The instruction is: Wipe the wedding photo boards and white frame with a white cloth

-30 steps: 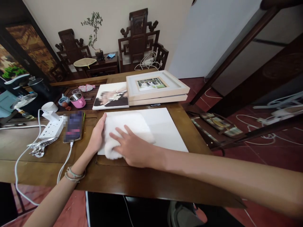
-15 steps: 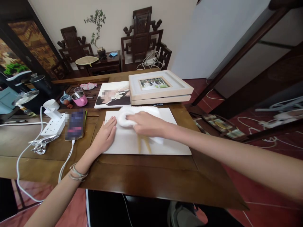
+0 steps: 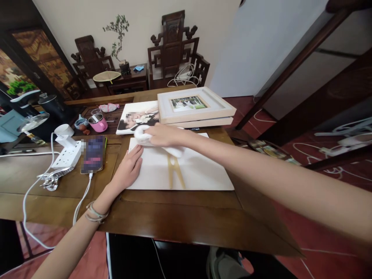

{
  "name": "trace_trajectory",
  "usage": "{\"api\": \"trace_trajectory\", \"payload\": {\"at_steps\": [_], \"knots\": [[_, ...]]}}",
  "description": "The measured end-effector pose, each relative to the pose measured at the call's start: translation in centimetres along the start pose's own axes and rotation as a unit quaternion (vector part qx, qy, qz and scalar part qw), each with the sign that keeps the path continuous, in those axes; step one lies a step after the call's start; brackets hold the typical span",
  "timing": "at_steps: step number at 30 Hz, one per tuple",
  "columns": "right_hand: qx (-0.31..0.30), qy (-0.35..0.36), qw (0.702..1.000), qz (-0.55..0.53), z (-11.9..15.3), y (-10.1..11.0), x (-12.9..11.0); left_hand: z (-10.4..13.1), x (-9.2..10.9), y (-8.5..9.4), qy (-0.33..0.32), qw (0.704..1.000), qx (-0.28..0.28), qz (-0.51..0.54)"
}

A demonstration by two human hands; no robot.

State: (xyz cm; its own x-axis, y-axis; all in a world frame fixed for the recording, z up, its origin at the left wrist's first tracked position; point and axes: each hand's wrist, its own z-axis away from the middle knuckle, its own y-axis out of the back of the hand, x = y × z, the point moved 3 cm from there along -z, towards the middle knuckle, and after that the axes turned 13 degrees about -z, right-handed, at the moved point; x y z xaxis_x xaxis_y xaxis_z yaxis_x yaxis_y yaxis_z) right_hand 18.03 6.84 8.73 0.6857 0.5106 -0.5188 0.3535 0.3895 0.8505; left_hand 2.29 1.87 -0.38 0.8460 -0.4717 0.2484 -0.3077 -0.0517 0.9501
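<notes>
A white board (image 3: 203, 173) with a tan mark (image 3: 175, 170) shaped like two legs lies on the wooden table. Flat on its left edge rests my left hand (image 3: 128, 167), fingers stretched out and holding nothing. My right hand (image 3: 162, 135) is closed on a bunched white cloth (image 3: 142, 136) at the board's upper left, close above my left fingertips. Part of the cloth trails to the right under my right hand. Behind the board, a photo print (image 3: 136, 116) lies beside stacked pale frames (image 3: 197, 104).
On the left are a phone (image 3: 93, 154) with a cable, a white power strip (image 3: 68, 155), a pink cup (image 3: 98, 123) and a black kettle (image 3: 49, 101). The table's front edge (image 3: 174, 234) runs below the board. Dark wooden chairs (image 3: 173, 38) stand by the wall.
My right hand has moved left and up across the board with the cloth, uncovering more of the tan mark. My left hand has stayed in place.
</notes>
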Motion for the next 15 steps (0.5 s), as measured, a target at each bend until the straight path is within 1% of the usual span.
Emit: {"api": "trace_trajectory", "payload": {"at_steps": [3, 5, 7, 8, 10, 11, 12, 15], "knots": [[0.0, -0.012, 1.0, 0.011, 3.5, 1.1, 3.6, 0.0, 0.0, -0.1, 0.003, 1.0, -0.004, 0.004], [0.018, -0.033, 0.999, 0.04, 6.0, 1.5, 6.3, 0.0, -0.1, -0.2, 0.005, 1.0, 0.0, 0.007], [0.023, -0.059, 0.996, 0.07, 8.6, 1.1, 8.4, 0.0, -0.1, -0.2, 0.006, 1.0, 0.006, 0.008], [0.023, -0.067, 0.994, 0.083, 9.9, 0.5, 8.9, 0.0, -0.1, -0.2, 0.005, 1.0, 0.009, 0.008], [0.02, -0.054, 0.993, 0.107, 12.6, -1.5, 8.8, -0.1, -0.1, -0.2, 0.004, 1.0, 0.01, 0.01], [0.02, -0.026, 0.993, 0.117, 13.9, -2.8, 8.2, -0.1, -0.1, -0.2, 0.003, 1.0, 0.009, 0.011], [0.028, 0.012, 0.991, 0.133, 15.2, -4.2, 7.3, -0.2, -0.1, -0.2, 0.001, 1.0, 0.006, 0.012], [0.048, 0.079, 0.985, 0.147, 18.7, -7.7, 4.3, -0.2, -0.1, -0.1, -0.003, 1.0, -0.004, 0.009]]}}
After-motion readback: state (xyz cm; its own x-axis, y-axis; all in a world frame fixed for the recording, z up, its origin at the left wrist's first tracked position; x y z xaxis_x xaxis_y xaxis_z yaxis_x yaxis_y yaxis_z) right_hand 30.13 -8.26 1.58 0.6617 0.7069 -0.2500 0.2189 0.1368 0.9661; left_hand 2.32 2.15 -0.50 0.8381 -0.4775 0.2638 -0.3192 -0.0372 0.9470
